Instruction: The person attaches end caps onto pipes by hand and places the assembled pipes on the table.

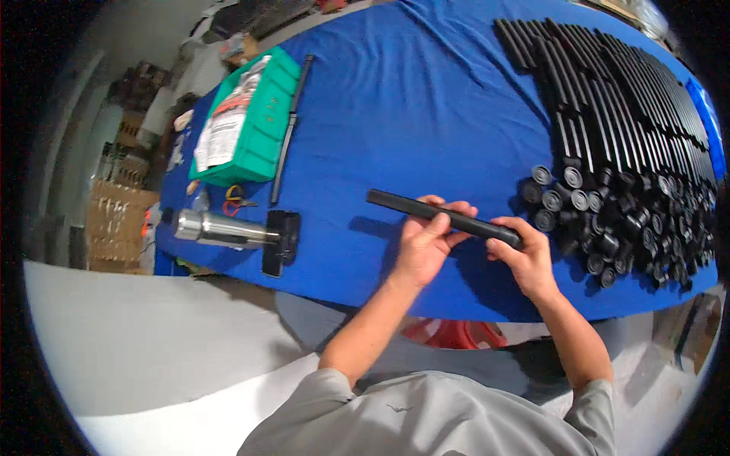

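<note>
A short black tube (403, 204) is held above the blue cloth, slanting from upper left down to the right. My left hand (426, 242) grips it around its middle, thumb on top and fingers behind. At its right end, my right hand (528, 257) closes around the tube, fingers on the far side and thumb on the near side. Whether a separate cap sits on that end is hidden by the fingers. Right of my hands lies a pile of round black caps (593, 201). Rows of black tubes (608, 99) stretch out beyond the pile.
A green crate (262, 137) with printed paper in it stands at the left, beside a thin black rod (285, 152). Nearer lies a steel flask (220, 228) next to a black stand-like piece (281, 243). The blue cloth (395, 99) covers the table; its front edge runs close to my forearms.
</note>
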The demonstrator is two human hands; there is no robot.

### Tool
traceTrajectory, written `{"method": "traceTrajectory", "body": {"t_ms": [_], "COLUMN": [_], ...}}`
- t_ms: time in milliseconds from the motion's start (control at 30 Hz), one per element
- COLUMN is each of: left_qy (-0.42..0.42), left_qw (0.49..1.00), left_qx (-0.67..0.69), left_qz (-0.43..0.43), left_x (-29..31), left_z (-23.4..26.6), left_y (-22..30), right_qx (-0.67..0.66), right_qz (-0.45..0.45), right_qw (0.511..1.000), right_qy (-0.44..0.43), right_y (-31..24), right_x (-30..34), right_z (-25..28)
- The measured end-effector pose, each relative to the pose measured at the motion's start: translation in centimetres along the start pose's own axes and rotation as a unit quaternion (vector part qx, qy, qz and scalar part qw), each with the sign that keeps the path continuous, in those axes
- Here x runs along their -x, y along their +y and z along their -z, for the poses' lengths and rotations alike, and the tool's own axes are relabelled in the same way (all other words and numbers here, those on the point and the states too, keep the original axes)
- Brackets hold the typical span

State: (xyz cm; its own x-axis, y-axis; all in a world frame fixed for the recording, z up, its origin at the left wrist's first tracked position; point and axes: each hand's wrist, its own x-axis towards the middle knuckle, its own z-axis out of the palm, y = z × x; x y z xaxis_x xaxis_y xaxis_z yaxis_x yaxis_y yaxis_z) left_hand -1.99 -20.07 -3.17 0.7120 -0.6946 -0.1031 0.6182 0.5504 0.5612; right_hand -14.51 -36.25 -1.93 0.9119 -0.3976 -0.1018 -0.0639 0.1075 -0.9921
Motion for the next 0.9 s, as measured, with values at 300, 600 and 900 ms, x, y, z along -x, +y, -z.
{"method": "traceTrajectory", "body": {"t_ms": [300, 600, 900], "left_qy": [-0.025, -0.021, -0.012], "left_qw": [0.999, 0.998, 0.996], "left_qx": [-0.022, -0.040, -0.080], "left_qz": [0.004, 0.035, 0.025], "left_x": [-0.1, 0.1, 0.3], "left_z": [1.3, 1.3, 0.3], "left_y": [0.7, 0.6, 1.3], "right_qx": [0.184, 0.311, 0.246], "right_qz": [0.076, 0.316, 0.309], "right_qw": [0.980, 0.896, 0.919], "right_qy": [-0.008, -0.015, -0.016], "right_y": [-0.9, -1.0, -0.4], "right_x": [0.0, 1.0, -0.1], "right_z": [-0.6, -0.5, -0.4]}}
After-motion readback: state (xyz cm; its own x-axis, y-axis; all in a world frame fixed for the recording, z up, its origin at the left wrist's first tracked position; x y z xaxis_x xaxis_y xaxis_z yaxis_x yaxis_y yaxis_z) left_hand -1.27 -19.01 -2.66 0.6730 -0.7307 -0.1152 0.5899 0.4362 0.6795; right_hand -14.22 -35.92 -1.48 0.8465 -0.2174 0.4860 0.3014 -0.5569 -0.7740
